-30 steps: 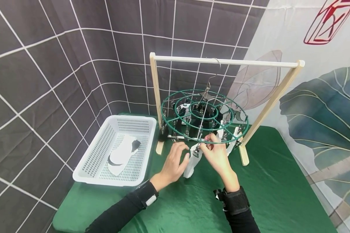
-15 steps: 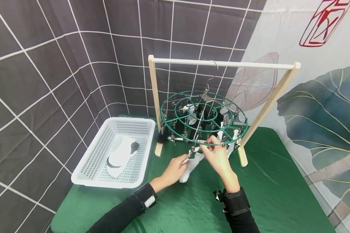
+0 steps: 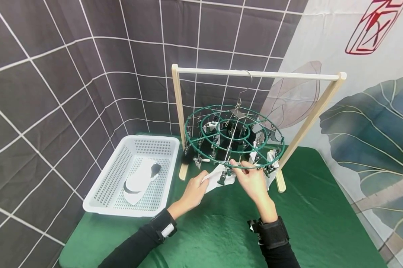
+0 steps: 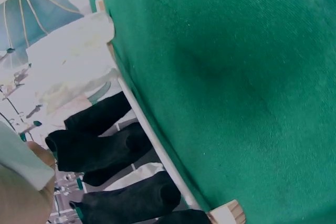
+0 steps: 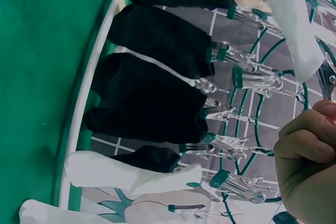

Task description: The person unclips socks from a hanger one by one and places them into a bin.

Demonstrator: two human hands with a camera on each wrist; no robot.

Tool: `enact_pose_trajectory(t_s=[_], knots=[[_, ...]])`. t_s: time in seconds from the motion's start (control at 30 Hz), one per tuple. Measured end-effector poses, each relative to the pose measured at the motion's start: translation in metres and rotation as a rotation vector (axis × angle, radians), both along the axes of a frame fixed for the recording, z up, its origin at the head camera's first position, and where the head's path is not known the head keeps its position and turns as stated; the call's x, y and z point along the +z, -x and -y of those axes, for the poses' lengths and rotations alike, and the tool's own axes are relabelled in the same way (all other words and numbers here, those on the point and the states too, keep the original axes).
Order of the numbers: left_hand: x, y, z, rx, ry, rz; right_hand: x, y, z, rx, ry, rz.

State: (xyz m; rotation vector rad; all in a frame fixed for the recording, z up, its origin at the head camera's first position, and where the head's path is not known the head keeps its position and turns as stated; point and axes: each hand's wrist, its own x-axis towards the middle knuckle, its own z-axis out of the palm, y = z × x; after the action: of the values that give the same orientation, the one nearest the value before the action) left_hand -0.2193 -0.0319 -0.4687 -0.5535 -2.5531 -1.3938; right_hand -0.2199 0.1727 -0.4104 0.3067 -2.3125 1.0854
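Left hand [image 3: 192, 190] pinches a white sock [image 3: 214, 181] beneath the green round drying hanger [image 3: 234, 152]; right fingers pinch the metal clip [image 3: 223, 178] beside it. Apparently a clip-handling step, next calling for a steady sock.

staged-looking indoor laundry corner; grid-printed cloth backdrop [image 3: 144, 56]; green-covered table [image 3: 221, 238]; wooden rack [image 3: 258, 73], clip hanger [image 3: 237, 113]; plastic basket [image 3: 121, 211]
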Motion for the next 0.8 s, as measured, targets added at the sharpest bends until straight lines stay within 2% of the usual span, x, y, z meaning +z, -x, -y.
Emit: enact_pose_trajectory(t_s=[0.13,0.27,0.57,0.8], knots=[[0.002,-0.003,0.002,0.011,0.060,-0.017,-0.002,-0.001,0.000,-0.050,0.013,-0.082],[0.002,-0.005,0.003,0.021,0.116,-0.036,-0.005,-0.003,0.001,-0.089,0.028,-0.112],[0.000,-0.004,0.005,0.010,0.169,-0.055,-0.008,-0.003,0.001,-0.008,0.002,-0.174],[0.003,0.004,0.005,0.048,0.306,-0.058,-0.011,-0.003,0.001,0.089,0.028,-0.157]])
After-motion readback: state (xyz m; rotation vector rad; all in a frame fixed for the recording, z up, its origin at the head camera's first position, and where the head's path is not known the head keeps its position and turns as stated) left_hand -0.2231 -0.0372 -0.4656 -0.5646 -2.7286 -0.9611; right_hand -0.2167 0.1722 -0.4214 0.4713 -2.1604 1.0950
